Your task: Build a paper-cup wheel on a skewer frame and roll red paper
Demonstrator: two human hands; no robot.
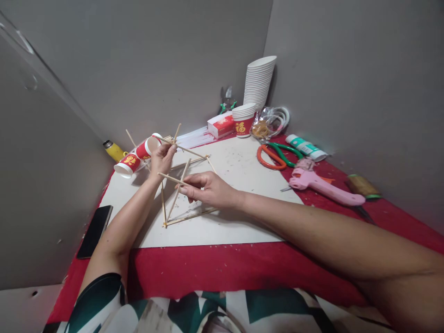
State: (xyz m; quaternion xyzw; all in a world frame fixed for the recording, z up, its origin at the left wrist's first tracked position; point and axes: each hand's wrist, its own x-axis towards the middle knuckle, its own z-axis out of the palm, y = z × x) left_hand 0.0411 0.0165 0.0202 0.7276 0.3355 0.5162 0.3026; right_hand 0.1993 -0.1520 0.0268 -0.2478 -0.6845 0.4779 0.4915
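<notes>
A frame of thin wooden sticks lies on a white board, its near left corner bound with something yellowish. My left hand is closed around a crossing of sticks at the frame's far left. Nearer to me, my right hand pinches a second crossing, where a short stick meets a slanting one. That slanting stick runs down toward the near left corner. Just past my left hand, red and white paper cups lie on their sides, partly hidden by it.
A phone and a yellow bottle are at the left. Along the back stand a tissue pack and stacked paper cups. Scissors, a pink glue gun, a white-green tube and a thread spool lie right.
</notes>
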